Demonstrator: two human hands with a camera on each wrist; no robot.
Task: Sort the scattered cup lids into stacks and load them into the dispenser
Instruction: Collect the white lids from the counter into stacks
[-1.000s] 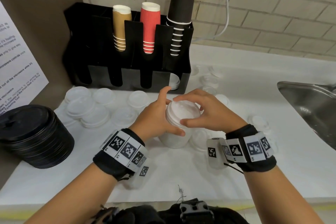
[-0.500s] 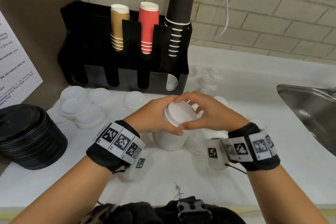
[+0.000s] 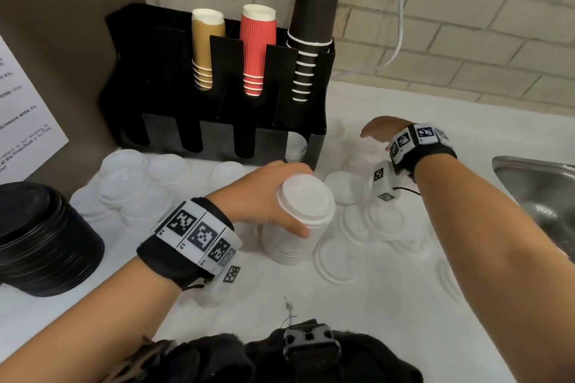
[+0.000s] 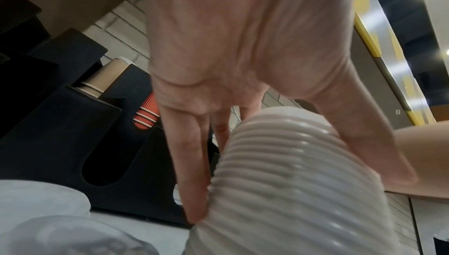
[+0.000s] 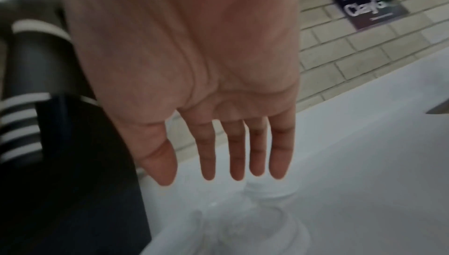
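Observation:
A tall stack of white lids (image 3: 298,221) (image 4: 291,182) stands on the white counter (image 3: 311,295), leaning a little to the right. My left hand (image 3: 267,196) (image 4: 243,105) grips it near the top, thumb on the near side and fingers on the far side. My right hand (image 3: 378,129) (image 5: 218,144) hovers open, fingers straight and spread, over loose white lids (image 3: 347,191) (image 5: 269,192) beside the black dispenser (image 3: 217,102) (image 4: 109,134). It holds nothing. The dispenser's rightmost lower slot shows some white lids (image 3: 295,151).
Loose white lids (image 3: 140,183) lie left of the stack and more (image 3: 382,221) to its right. A stack of black lids (image 3: 40,239) sits at the left edge. A steel sink (image 3: 541,196) is at the right. Gold, red and black cups fill the dispenser's top.
My right hand has let go of the lid stack and moved back and right, opening over the loose lids near the dispenser. My left hand keeps hold of the stack.

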